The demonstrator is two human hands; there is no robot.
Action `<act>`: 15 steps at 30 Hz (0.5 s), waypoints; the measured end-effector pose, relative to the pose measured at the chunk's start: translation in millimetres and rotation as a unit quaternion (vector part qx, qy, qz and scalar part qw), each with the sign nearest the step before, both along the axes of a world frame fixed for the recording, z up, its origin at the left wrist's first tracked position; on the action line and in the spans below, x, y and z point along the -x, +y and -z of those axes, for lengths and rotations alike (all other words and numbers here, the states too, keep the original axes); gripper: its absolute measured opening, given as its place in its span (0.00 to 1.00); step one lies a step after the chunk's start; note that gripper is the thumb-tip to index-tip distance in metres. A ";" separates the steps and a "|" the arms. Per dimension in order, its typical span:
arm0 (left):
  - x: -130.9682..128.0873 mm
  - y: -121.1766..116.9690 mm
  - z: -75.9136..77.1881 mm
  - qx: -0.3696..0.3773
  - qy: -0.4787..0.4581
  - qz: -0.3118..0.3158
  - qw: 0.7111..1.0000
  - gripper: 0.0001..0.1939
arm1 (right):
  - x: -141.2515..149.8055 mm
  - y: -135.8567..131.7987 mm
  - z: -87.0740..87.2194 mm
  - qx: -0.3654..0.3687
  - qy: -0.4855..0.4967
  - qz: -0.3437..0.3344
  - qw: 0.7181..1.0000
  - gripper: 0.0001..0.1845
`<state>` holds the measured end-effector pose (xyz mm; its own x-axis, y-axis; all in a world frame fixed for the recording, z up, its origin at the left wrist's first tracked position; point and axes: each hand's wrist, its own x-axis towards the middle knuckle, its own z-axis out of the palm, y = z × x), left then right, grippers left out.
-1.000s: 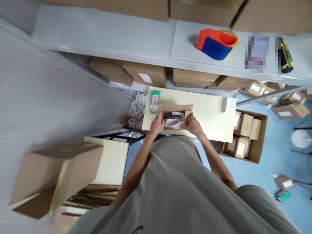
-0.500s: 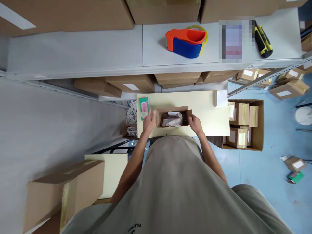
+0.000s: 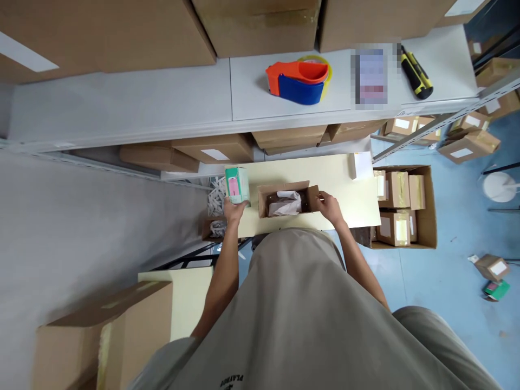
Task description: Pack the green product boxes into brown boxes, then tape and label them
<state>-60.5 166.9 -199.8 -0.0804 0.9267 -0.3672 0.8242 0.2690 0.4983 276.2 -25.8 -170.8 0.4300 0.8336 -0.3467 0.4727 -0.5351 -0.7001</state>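
A small green and white product box [image 3: 238,183] with a pink picture is tilted at the left end of the pale table [image 3: 345,208]. My left hand [image 3: 234,210] grips its near end, thumb on the right side. Right of it stands an open cardboard box [image 3: 264,201], its flaps up, with crumpled white paper [image 3: 285,203] inside. My right hand [image 3: 330,208] pinches the right flap [image 3: 313,198] of that cardboard box between thumb and fingers.
A white box [image 3: 361,165] sits at the table's far right. On the shelf above lie a tape dispenser [image 3: 300,81] and a yellow-black cutter [image 3: 417,73]. A large carton [image 3: 428,208] of small boxes stands to the right. Big cartons [image 3: 138,325] are at lower left.
My left hand has taken hold of the green box, which is now raised and tilted. My right hand has swung the right flap outward. The view has shifted slightly.
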 end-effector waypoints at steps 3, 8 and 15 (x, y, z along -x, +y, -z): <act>24.3 -19.2 -26.4 -0.052 -0.065 -0.011 0.996 0.38 | -0.9 -1.6 1.6 0.001 0.009 0.016 1.000 0.18; 28.4 -44.6 -80.4 -0.097 -0.182 0.136 0.969 0.43 | 2.8 -0.2 -1.6 -0.001 0.011 0.011 1.000 0.22; -40.0 -43.2 -107.0 -0.061 -0.133 0.399 0.905 0.38 | -2.6 -0.4 -1.5 0.021 -0.024 -0.013 0.999 0.22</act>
